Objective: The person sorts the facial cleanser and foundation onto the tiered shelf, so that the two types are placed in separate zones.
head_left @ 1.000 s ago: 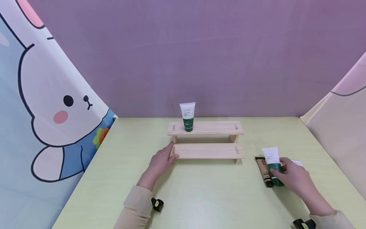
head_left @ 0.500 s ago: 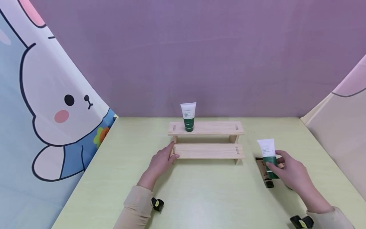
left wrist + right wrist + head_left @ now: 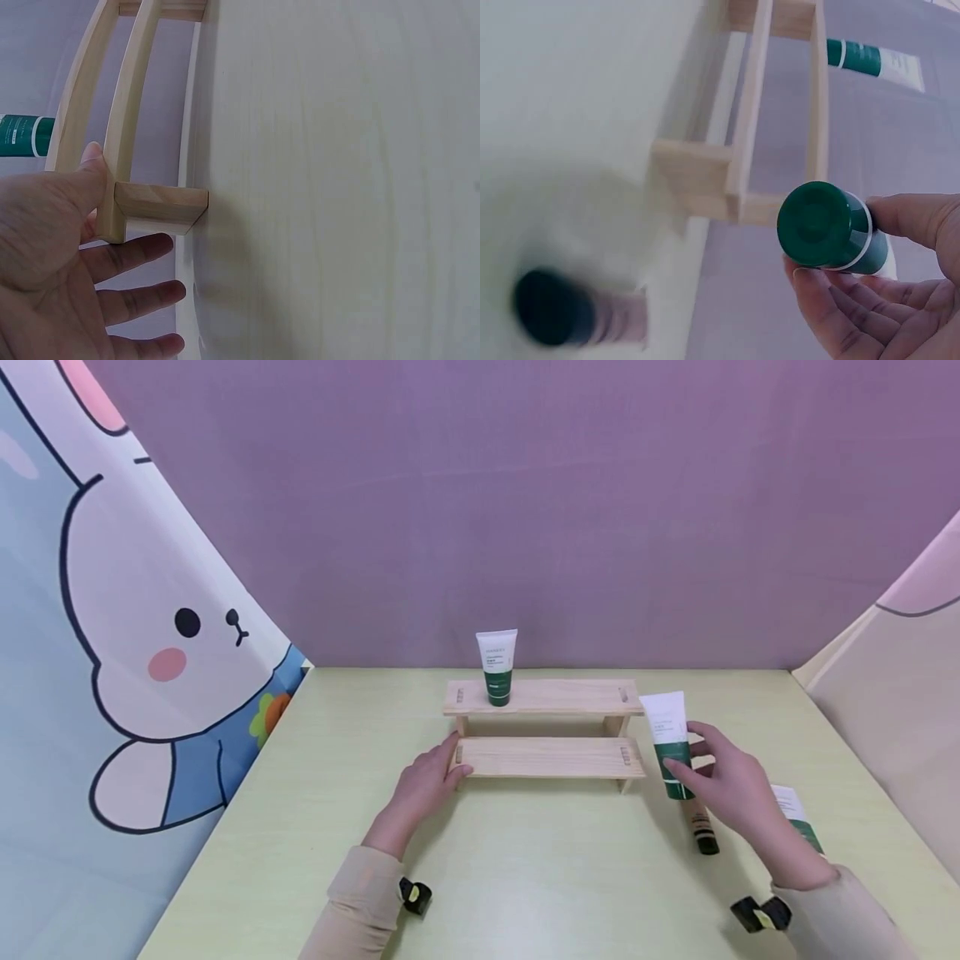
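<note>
My right hand pinches a white and green squeeze tube between thumb and fingers, raised off the table just right of the two-step wooden rack. Its green cap points at the camera in the right wrist view. At the rack's lower left end, my left hand holds the board's corner; the left wrist view has the thumb on one side of the board and the index finger near its end. A matching tube stands upright, cap down, on the upper step's left part.
A brown tube with a black cap lies on the table under the raised tube. Another white and green tube lies further right, partly hidden by my right wrist. A purple cloth hangs behind the table.
My right hand has lifted the white and green tube off the table and carried it left and away from me, towards the rack. The left hand stays at the rack's end.
</note>
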`<action>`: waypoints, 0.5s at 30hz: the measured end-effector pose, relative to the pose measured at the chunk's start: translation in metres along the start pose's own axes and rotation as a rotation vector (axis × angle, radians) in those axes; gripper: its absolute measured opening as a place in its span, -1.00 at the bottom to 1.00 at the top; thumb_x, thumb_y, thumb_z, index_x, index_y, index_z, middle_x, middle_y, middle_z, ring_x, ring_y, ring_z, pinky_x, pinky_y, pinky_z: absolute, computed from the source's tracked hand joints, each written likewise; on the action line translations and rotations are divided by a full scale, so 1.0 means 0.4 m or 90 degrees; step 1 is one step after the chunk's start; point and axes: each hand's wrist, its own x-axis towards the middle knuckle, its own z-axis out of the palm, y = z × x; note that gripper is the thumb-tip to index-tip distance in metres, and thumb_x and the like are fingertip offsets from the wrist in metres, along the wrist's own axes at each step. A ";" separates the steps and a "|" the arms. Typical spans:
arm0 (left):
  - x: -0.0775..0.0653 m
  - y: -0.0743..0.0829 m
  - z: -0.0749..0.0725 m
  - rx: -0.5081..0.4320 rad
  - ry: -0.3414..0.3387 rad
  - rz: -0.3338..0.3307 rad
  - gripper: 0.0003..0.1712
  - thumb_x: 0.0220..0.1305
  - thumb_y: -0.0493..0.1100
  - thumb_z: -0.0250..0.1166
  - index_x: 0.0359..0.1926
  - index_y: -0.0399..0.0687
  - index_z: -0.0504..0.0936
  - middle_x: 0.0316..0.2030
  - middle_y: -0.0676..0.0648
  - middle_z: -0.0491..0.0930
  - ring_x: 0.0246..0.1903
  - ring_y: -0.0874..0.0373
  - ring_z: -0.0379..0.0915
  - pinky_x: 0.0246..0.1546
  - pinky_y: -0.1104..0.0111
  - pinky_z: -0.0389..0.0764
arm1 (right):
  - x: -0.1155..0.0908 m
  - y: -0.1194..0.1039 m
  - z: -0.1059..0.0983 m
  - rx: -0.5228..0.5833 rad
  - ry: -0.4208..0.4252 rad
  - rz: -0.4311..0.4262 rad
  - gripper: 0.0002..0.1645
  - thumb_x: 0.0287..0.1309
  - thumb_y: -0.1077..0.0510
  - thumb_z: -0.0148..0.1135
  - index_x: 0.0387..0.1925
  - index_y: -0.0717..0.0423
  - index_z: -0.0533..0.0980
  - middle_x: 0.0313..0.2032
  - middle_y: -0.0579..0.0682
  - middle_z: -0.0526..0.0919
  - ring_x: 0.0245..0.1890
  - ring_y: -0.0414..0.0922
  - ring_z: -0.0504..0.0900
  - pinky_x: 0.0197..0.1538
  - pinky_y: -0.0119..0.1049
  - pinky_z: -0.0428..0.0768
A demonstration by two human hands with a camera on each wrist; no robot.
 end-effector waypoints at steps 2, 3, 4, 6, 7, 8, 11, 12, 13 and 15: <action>0.001 -0.001 0.002 0.002 0.001 0.002 -0.25 0.42 0.12 0.12 0.48 -0.10 0.16 0.28 -0.25 0.41 0.18 -0.25 0.39 0.04 -0.16 0.43 | 0.013 -0.018 0.003 0.010 0.002 -0.003 -0.20 0.29 -0.06 0.25 0.36 0.30 0.21 -0.05 0.35 0.58 -0.25 0.14 0.68 -0.37 -0.17 0.60; 0.001 -0.002 0.003 0.002 0.002 0.003 -0.25 0.42 0.11 0.12 0.47 -0.10 0.16 0.28 -0.25 0.41 0.18 -0.25 0.39 0.04 -0.16 0.43 | 0.019 -0.027 0.005 0.019 0.002 -0.004 -0.19 0.30 -0.07 0.24 0.37 0.29 0.20 -0.04 0.34 0.58 -0.23 0.14 0.68 -0.35 -0.15 0.61; 0.001 -0.002 0.004 0.002 0.002 0.003 -0.25 0.42 0.11 0.12 0.47 -0.10 0.16 0.28 -0.25 0.41 0.18 -0.25 0.39 0.04 -0.16 0.43 | 0.026 -0.034 0.008 0.025 0.004 -0.006 -0.19 0.30 -0.08 0.23 0.38 0.28 0.21 -0.03 0.33 0.58 -0.22 0.14 0.68 -0.34 -0.15 0.62; 0.001 -0.003 0.004 0.001 0.003 0.003 -0.25 0.42 0.11 0.12 0.47 -0.10 0.16 0.28 -0.25 0.41 0.18 -0.24 0.39 0.04 -0.16 0.43 | 0.037 -0.047 0.014 0.040 0.005 -0.010 -0.19 0.31 -0.10 0.22 0.39 0.26 0.21 -0.01 0.32 0.56 -0.19 0.15 0.68 -0.31 -0.13 0.64; 0.002 -0.004 0.005 0.001 0.004 0.003 -0.26 0.42 0.11 0.12 0.47 -0.10 0.16 0.28 -0.25 0.41 0.18 -0.24 0.39 0.04 -0.16 0.43 | 0.043 -0.052 0.018 0.049 0.006 -0.012 -0.20 0.31 -0.10 0.21 0.39 0.24 0.21 0.00 0.31 0.56 -0.18 0.15 0.68 -0.30 -0.12 0.65; 0.001 -0.004 0.005 0.000 0.004 0.002 -0.26 0.42 0.11 0.12 0.47 -0.10 0.16 0.28 -0.25 0.41 0.19 -0.24 0.39 0.04 -0.16 0.43 | 0.048 -0.056 0.022 0.059 0.007 -0.017 -0.21 0.31 -0.09 0.21 0.39 0.22 0.22 0.00 0.30 0.55 -0.18 0.15 0.68 -0.30 -0.12 0.66; 0.002 -0.003 0.005 0.000 0.004 0.001 -0.25 0.42 0.11 0.12 0.48 -0.10 0.16 0.29 -0.24 0.40 0.19 -0.24 0.38 0.05 -0.16 0.42 | 0.067 -0.068 0.036 0.085 0.020 -0.039 -0.26 0.30 -0.04 0.25 0.37 0.18 0.24 -0.03 0.26 0.56 -0.20 0.15 0.69 -0.31 -0.13 0.66; 0.002 -0.003 0.005 0.001 0.004 0.002 -0.26 0.42 0.11 0.12 0.47 -0.10 0.16 0.29 -0.25 0.40 0.19 -0.24 0.38 0.05 -0.16 0.42 | 0.074 -0.072 0.041 0.092 0.024 -0.047 -0.28 0.29 -0.03 0.26 0.35 0.17 0.25 -0.04 0.25 0.57 -0.21 0.14 0.70 -0.31 -0.14 0.66; 0.002 -0.003 0.005 0.000 0.005 0.002 -0.26 0.42 0.11 0.12 0.47 -0.10 0.16 0.29 -0.25 0.40 0.19 -0.25 0.38 0.05 -0.16 0.42 | 0.081 -0.078 0.045 0.100 0.029 -0.055 -0.29 0.28 0.00 0.27 0.34 0.16 0.26 -0.05 0.24 0.58 -0.22 0.14 0.70 -0.31 -0.14 0.67; 0.001 -0.003 0.005 0.001 0.004 0.004 -0.26 0.43 0.11 0.12 0.48 -0.10 0.16 0.29 -0.25 0.40 0.19 -0.25 0.38 0.05 -0.16 0.42 | 0.097 -0.091 0.054 0.119 0.034 -0.068 -0.32 0.27 0.04 0.29 0.32 0.15 0.27 -0.08 0.22 0.58 -0.23 0.13 0.71 -0.32 -0.16 0.67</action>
